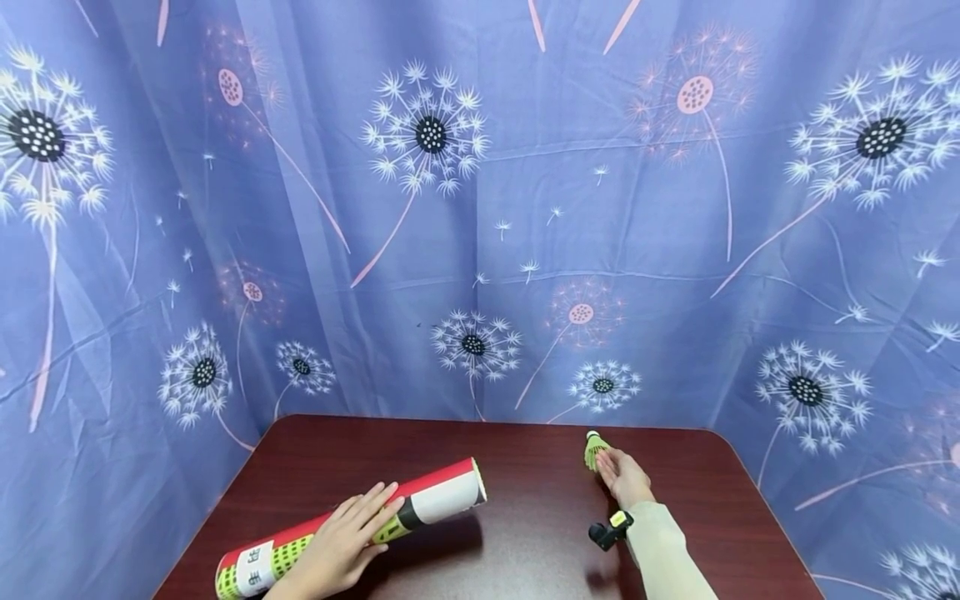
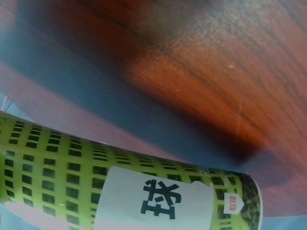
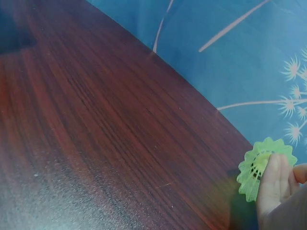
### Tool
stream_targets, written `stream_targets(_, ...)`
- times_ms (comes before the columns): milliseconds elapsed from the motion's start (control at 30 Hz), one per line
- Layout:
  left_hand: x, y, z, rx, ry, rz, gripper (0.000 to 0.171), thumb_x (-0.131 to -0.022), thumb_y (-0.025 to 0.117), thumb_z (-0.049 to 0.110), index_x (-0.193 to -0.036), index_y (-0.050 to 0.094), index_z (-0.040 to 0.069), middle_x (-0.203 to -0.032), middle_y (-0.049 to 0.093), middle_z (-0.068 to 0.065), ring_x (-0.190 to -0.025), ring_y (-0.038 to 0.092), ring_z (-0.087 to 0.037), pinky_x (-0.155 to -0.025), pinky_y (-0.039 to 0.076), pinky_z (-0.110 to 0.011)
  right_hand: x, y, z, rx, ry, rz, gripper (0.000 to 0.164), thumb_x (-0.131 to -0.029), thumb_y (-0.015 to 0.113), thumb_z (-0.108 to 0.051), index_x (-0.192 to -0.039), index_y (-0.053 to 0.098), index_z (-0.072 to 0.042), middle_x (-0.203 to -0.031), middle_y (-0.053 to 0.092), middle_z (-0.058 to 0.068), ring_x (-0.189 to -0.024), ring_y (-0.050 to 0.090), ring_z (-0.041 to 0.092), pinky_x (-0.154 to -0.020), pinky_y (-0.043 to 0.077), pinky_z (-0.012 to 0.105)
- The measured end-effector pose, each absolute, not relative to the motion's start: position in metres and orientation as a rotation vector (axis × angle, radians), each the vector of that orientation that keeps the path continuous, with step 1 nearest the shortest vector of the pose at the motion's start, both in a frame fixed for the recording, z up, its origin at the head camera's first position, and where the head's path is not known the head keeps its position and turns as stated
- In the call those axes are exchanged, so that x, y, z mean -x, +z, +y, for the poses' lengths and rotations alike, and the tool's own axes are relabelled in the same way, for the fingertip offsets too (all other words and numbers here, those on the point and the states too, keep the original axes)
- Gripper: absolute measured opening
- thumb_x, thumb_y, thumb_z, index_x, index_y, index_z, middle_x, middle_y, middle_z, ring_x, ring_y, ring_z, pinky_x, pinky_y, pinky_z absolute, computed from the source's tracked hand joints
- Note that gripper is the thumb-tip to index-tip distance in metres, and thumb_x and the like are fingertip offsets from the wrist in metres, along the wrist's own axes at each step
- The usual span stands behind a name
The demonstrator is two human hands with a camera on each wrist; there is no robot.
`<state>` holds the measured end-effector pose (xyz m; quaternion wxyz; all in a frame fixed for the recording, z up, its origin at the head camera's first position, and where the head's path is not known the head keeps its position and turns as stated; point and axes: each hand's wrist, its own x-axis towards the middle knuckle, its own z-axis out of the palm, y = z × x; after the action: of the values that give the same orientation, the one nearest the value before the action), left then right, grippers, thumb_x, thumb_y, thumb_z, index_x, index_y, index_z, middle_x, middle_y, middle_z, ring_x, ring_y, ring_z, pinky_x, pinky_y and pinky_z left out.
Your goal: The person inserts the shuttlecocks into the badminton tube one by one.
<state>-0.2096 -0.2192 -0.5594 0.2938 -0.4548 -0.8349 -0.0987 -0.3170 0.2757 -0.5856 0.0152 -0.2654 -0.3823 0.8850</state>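
Observation:
My left hand (image 1: 345, 537) grips a long shuttlecock tube (image 1: 442, 496) around its middle, fingers laid across the top and thumb on the near side. The tube is red, white and green-checked; it lies at a slant, its right end higher, with a shadow apart from it on the table. Close up in the left wrist view, a white label (image 2: 129, 196) with a black character shows on it. At the far right, my right hand (image 1: 626, 479) pinches a yellow-green shuttlecock (image 1: 595, 448) by its skirt, the white tip facing away. In the right wrist view its scalloped skirt (image 3: 248, 184) opens around the fingertips.
The dark red-brown wooden table (image 1: 525, 550) has rounded far corners. Behind it and along both sides hangs a blue curtain (image 1: 420, 250) with dandelion prints, close to the table's far edge. A small black device (image 1: 611, 531) is strapped at the right wrist.

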Motion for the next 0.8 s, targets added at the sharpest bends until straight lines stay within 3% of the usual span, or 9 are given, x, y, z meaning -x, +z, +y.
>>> stream_targets(100, 0.209, -0.559, -0.219, 1.211, -0.270, -2.226, 0.074, -0.078, 0.070, 0.026, -0.145, 0.043, 0.005, -0.150, 0.039, -0.014, -0.130, 0.046, -0.036, -0.113, 0.018, -0.029, 0.315, -0.584, 0.272, 0.816, 2.726, -1.229, 0.027, -0.094, 0.055, -0.006, -0.117, 0.061, 0.007, -0.068, 0.067, 0.005, -0.067, 0.068, 0.011, -0.070, 0.056, 0.021)
stream_targets(300, 0.206, -0.559, -0.219, 1.196, -0.278, -2.223, 0.061, -0.092, 0.058, 0.033, -0.144, 0.044, 0.006, -0.151, 0.037, -0.012, -0.133, 0.042, -0.032, -0.103, 0.028, -0.036, 0.294, -0.557, 0.258, 0.805, 2.693, -1.330, 0.016, -0.093, 0.053, -0.001, -0.102, 0.066, 0.001, -0.070, 0.069, 0.007, -0.069, 0.070, 0.013, -0.079, 0.055, 0.026)
stream_targets(367, 0.206, -0.559, -0.219, 1.193, -0.282, -2.221, 0.057, -0.097, 0.051, 0.037, -0.144, 0.044, 0.006, -0.150, 0.039, -0.013, -0.133, 0.043, -0.032, -0.102, 0.030, -0.037, 0.293, -0.553, 0.254, 0.826, 2.657, -1.345, 0.019, -0.091, 0.055, 0.000, -0.109, 0.063, 0.004, -0.068, 0.069, 0.007, -0.068, 0.070, 0.013, -0.078, 0.055, 0.027)
stream_targets(633, 0.207, -0.558, -0.219, 1.211, -0.283, -2.223, 0.065, -0.088, 0.062, 0.031, -0.144, 0.044, 0.006, -0.150, 0.040, -0.013, -0.133, 0.043, -0.033, -0.101, 0.030, -0.038, 0.294, -0.547, 0.245, 0.823, 2.587, -1.420, 0.015, -0.087, 0.057, 0.008, -0.080, 0.069, 0.002, -0.062, 0.068, 0.009, -0.062, 0.070, 0.016, -0.073, 0.057, 0.031)
stream_targets(800, 0.210, -0.557, -0.220, 1.200, -0.265, -2.231, 0.071, -0.082, 0.067, 0.029, -0.145, 0.043, 0.007, -0.152, 0.036, -0.010, -0.135, 0.041, -0.030, -0.100, 0.031, -0.039, 0.293, -0.544, 0.245, 0.695, 2.600, -1.545, 0.016, -0.087, 0.055, 0.012, -0.082, 0.069, 0.007, -0.066, 0.068, 0.012, -0.063, 0.070, 0.018, -0.074, 0.057, 0.033)
